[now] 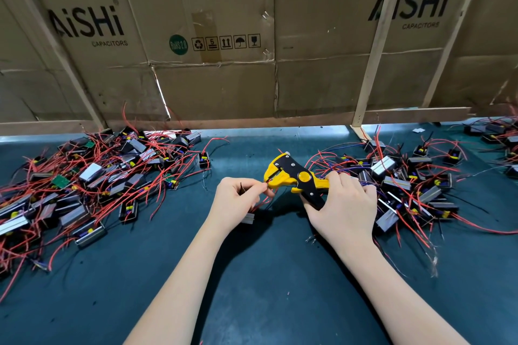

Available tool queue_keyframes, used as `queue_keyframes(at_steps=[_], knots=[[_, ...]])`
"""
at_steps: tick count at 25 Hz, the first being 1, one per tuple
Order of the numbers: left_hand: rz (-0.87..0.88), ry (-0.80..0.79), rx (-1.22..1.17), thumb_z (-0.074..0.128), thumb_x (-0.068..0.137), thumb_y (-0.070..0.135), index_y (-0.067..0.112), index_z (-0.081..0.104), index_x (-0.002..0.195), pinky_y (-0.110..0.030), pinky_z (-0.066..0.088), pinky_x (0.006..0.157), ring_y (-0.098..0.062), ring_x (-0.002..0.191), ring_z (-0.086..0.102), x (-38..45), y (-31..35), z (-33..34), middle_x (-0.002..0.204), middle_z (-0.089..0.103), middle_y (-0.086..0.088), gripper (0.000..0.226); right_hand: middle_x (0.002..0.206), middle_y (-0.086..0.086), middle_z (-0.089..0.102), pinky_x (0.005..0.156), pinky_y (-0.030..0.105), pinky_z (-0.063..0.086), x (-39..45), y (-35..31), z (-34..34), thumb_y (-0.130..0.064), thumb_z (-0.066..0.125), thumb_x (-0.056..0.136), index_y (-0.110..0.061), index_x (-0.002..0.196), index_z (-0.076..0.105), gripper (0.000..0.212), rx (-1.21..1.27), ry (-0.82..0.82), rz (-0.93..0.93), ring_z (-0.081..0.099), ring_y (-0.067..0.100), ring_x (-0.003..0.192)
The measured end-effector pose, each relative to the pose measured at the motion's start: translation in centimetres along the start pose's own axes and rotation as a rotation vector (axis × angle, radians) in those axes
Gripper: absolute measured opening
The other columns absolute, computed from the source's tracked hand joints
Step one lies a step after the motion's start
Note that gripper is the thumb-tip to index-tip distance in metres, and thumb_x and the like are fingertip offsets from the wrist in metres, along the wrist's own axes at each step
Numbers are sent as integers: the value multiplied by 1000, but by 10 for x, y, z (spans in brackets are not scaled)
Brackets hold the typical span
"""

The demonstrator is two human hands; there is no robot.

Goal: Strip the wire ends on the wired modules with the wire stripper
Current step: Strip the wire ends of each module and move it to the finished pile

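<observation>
Both bare forearms come up from the bottom of the frame and meet around the middle, left hand (pixel 235 202) with thumb and fingertips pinched together just left of centre, right hand (pixel 345 204) a bit right of centre, fingers curled tight, back of hand facing up.

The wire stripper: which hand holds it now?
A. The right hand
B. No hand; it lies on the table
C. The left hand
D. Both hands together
A: the right hand grips the handles of the wire stripper, while the left hand pinches a red wire at the stripper's mouth.
</observation>
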State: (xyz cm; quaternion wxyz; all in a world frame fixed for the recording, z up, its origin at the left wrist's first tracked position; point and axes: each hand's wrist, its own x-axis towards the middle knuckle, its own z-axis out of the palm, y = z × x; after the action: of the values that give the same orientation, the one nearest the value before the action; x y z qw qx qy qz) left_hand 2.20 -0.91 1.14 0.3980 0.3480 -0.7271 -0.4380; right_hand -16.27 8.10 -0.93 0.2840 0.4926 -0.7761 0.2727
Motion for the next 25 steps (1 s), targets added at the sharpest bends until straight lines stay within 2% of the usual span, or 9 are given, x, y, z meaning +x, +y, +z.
queue_keyframes(at_steps=[5, 10, 20, 25], knots=[[-6, 1, 3, 61, 92, 14, 13, 75, 65, -24, 31, 55, -16, 54, 32, -1, 1, -1, 47, 35, 2, 30, 73, 4, 58, 67, 38, 33, -1, 1, 1, -54, 78, 66, -11, 79, 54, 51, 18, -15, 12, 58, 29, 71], [-22, 41, 3, 60, 92, 14, 15, 75, 64, -19, 32, 53, -13, 51, 33, 0, 1, 1, 44, 37, 6, 32, 75, 5, 59, 68, 39, 33, -2, -1, 1, -55, 77, 66, -10, 81, 54, 53, 9, -34, 27, 59, 30, 73], [-35, 55, -7, 57, 96, 16, 12, 74, 66, -15, 38, 51, -7, 45, 39, -1, -2, 14, 44, 44, 4, 34, 74, 5, 59, 69, 39, 34, -3, -2, 1, -55, 76, 67, -10, 81, 53, 53, -2, -67, 40, 58, 31, 72], [-18, 36, -12, 55, 95, 13, 10, 67, 61, -14, 36, 54, -10, 49, 39, -1, -2, 13, 47, 45, 1, 36, 73, 5, 60, 69, 39, 33, -1, -1, 0, -55, 76, 68, -10, 79, 53, 52, 5, -83, 33, 58, 30, 71]])
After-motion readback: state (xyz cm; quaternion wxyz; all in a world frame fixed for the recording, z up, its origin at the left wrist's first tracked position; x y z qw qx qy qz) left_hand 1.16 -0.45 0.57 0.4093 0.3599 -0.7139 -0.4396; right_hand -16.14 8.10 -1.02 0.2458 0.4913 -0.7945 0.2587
